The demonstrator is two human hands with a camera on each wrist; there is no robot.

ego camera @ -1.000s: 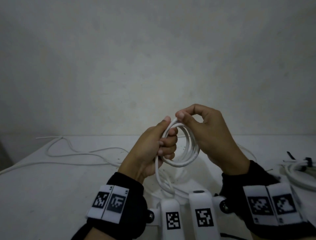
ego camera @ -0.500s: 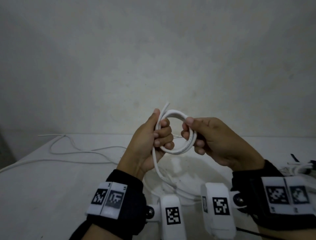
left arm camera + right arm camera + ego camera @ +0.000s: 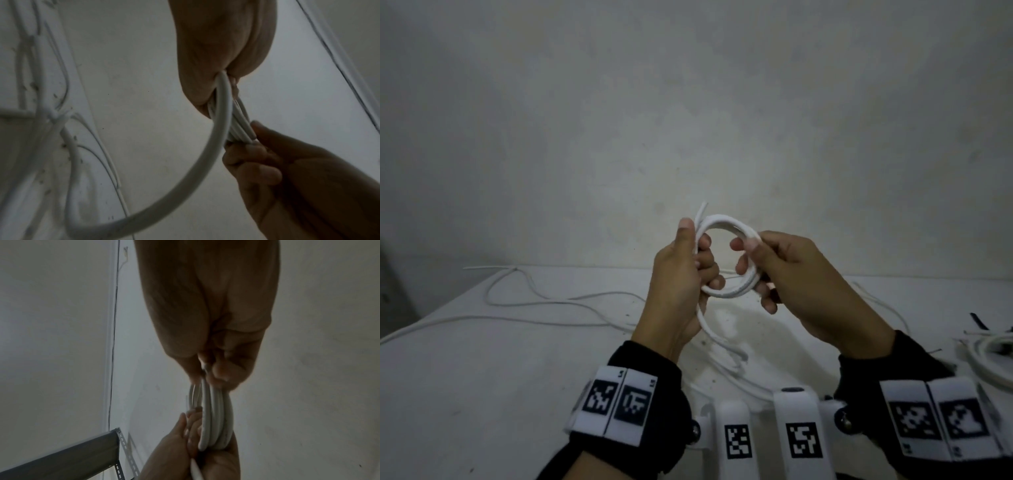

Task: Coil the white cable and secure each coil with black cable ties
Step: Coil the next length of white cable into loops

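A small coil of white cable (image 3: pixel 726 223) is held up in the air above the white table (image 3: pixel 482 370). My left hand (image 3: pixel 688 270) grips the coil's left side, thumb up along it. My right hand (image 3: pixel 763 263) grips the right side, fingers curled through the loop. The cable's short end (image 3: pixel 702 209) sticks up past the left thumb. From the left hand the loose white cable (image 3: pixel 717 337) hangs down to the table. The left wrist view shows that hanging cable (image 3: pixel 205 165) curving away; the right wrist view shows the stacked turns of the coil (image 3: pixel 213 418) between both hands.
More loose cable (image 3: pixel 534 303) snakes across the table's left and back. At the right edge lies a finished white coil (image 3: pixel 989 359) with a black cable tie (image 3: pixel 979 322) beside it. A grey metal shelf (image 3: pixel 61 456) shows in the right wrist view.
The right hand slid from the top of the coil down to its right side and now grips there. Both hands have risen a little with the coil.
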